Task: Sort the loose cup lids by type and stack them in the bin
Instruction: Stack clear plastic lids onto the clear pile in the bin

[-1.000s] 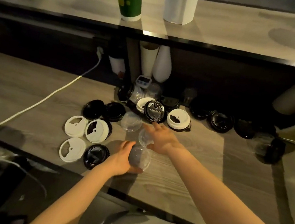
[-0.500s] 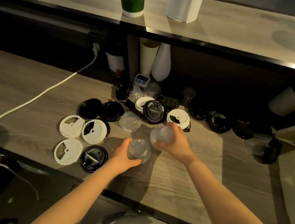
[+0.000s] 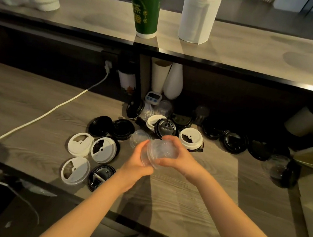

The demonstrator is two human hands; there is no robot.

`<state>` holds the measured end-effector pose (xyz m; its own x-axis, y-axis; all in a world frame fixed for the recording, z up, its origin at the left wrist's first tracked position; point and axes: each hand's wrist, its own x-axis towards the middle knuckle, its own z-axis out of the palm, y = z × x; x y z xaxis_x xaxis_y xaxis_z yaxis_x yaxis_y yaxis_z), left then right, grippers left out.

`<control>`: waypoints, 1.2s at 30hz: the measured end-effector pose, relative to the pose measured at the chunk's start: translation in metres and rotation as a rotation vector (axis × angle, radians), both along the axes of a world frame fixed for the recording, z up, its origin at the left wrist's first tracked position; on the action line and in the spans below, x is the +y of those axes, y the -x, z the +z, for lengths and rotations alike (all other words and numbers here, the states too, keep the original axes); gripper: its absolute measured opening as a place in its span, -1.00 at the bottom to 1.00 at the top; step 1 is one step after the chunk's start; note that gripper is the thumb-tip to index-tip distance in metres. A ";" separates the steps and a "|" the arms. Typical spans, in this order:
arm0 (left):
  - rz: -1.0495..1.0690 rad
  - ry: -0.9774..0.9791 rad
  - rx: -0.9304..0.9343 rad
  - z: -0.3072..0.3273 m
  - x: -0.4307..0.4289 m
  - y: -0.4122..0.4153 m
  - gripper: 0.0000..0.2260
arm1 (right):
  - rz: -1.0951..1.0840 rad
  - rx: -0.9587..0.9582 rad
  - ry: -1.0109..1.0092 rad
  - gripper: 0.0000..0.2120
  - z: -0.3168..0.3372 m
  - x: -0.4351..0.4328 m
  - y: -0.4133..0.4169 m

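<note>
**Clear lids held in both hands**

The left hand (image 3: 136,164) and right hand (image 3: 181,159) grip the clear lids (image 3: 160,151) from opposite sides, fingers (image 3: 171,140) curled round them, above the bench (image 3: 190,201). White lids (image 3: 80,144) and black lids (image 3: 101,126) lie on the bench to the left.

Beneath and to the near right of the left hand (image 3: 136,167) and right hand (image 3: 178,158), which grip the clear lids (image 3: 159,152), the table (image 3: 190,205) lies open. To the left, 3 white lids (image 3: 80,144) and several black lids (image 3: 101,125) crowd the way. A white cable (image 3: 54,111) crosses the far-left wood. Behind, a back row of lids (image 3: 234,141) sits under the overhanging shelf (image 3: 239,47).
</note>
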<state>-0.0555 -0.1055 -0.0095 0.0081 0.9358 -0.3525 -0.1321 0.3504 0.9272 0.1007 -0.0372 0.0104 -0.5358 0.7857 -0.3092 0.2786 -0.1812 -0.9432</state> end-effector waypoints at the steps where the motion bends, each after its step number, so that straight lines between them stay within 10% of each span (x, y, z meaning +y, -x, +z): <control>1: 0.014 0.003 -0.084 0.003 0.000 0.000 -0.28 | 0.014 -0.005 -0.012 -0.29 0.000 0.000 0.001; 14: 0.322 0.173 -0.427 -0.005 0.003 0.013 -0.61 | 0.298 -0.219 -0.302 -0.24 -0.002 0.009 0.022; 24: 0.651 0.243 -0.186 -0.010 0.013 0.047 -0.81 | 0.552 -0.424 -0.266 -0.21 0.005 0.043 0.059; 36: 0.915 0.220 -0.135 -0.020 0.038 0.078 -0.81 | 0.701 -0.989 -0.911 -0.33 -0.039 0.063 0.104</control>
